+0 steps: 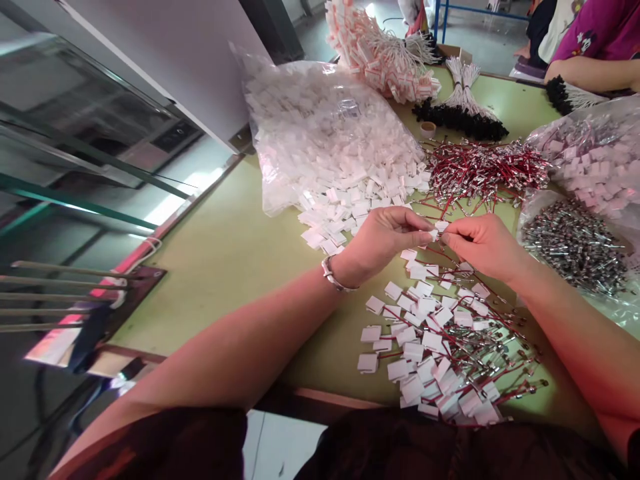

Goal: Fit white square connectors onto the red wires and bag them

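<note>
Dark clothing point(400, 447) is seen along the bottom edge, with both bare forearms stretched forward over a pale green counter point(215, 287). Small white pieces point(434, 235) are held up at the middle of the counter, where the two hands nearly meet. The fingers of the left hand point(383, 233) are pinched on them; a pale band point(334, 275) is worn at that wrist. The fingers of the right hand point(480, 243) are also pinched together at the same spot, but it cannot be told whether a white piece or a wire is gripped.

Below the hands, white connectors with red wires point(413, 390) are heaped, their metal ends turned right. Beyond the left hand, loose white connectors point(325, 227) are spread at the mouth of a large clear bag point(320, 127). Past the hands, red wires point(485, 170) are piled, with a tape roll point(428, 129) and black-ended white cables point(463, 120) behind. Metal-ended parts point(575, 247) are gathered beside the right forearm. At top right, a magenta sleeve point(590, 40) of another person is visible.
</note>
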A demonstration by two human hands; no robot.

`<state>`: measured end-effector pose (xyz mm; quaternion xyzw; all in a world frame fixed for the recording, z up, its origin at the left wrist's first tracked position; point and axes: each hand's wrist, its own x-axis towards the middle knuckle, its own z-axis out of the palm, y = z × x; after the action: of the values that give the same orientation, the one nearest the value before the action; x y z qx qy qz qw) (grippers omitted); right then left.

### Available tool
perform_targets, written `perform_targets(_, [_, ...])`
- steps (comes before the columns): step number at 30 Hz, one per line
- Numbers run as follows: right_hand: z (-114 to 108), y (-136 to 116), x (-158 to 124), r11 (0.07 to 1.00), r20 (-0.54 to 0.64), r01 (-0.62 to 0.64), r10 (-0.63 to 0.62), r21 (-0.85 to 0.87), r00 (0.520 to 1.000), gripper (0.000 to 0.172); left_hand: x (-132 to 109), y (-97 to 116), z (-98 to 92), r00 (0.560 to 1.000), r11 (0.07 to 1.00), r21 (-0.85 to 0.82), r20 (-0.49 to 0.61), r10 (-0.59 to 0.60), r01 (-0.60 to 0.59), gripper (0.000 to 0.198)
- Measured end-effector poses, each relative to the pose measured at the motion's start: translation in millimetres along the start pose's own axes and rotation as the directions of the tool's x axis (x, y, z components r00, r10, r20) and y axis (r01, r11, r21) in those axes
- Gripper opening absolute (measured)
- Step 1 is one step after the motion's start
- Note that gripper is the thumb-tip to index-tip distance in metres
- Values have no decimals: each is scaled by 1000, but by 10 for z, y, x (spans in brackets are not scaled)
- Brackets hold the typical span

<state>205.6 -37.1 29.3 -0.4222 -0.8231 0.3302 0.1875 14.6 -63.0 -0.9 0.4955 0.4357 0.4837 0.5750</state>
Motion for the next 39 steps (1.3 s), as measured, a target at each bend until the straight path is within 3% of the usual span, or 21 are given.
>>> perform_targets(5, [18,51,-27,999,15,-20,19,31,1000,32,-8,-29,49,999,991,132,-11,37,-36,13])
perform_targets(12, [30,89,-130,915,116,-135,97,381,988,29,-92,-55,71,979,969,140,52,199,-204,10])
perform_targets(16, [114,58,-182,930,86,-194,176,311,981,26,-189,-94,96,948,890,332,49,315,-313,8])
perform_targets(21, [167,42,-194,954,49,-133,124,267,991,26,-221,-126,110,897,790,441,90,434,-426,5])
perform_targets(27, [188,34,-191,972,115,-130,109,196,987,29,-191,-138,27,955,924,245,127,268,-292,9])
perform_targets(29, [118,26,-171,979,214,-149,116,142,970,27,-168,-63,-74,958,946,249,248,145,-207,9])
perform_targets(31, [-10,55,-134,988,265,-138,114,74,958,20,-145,39,-193,898,930,345,437,-40,-126,11])
perform_targets(33, [-160,129,-83,992,158,-120,122,-27,980,21,-132,126,-289,822,901,419,549,-153,-112,14])
perform_targets(35, [-269,221,-34,972,-3,-165,167,-167,986,25,-135,170,-334,760,882,450,620,-196,-139,17])
perform_targets(36, [-292,260,-17,949,-27,-198,197,-245,980,26,-140,176,-336,736,877,455,645,-205,-154,17])
perform_targets(39, [-217,303,-2,869,36,-224,266,-441,963,24,-155,174,-308,707,869,464,673,-217,-175,15])
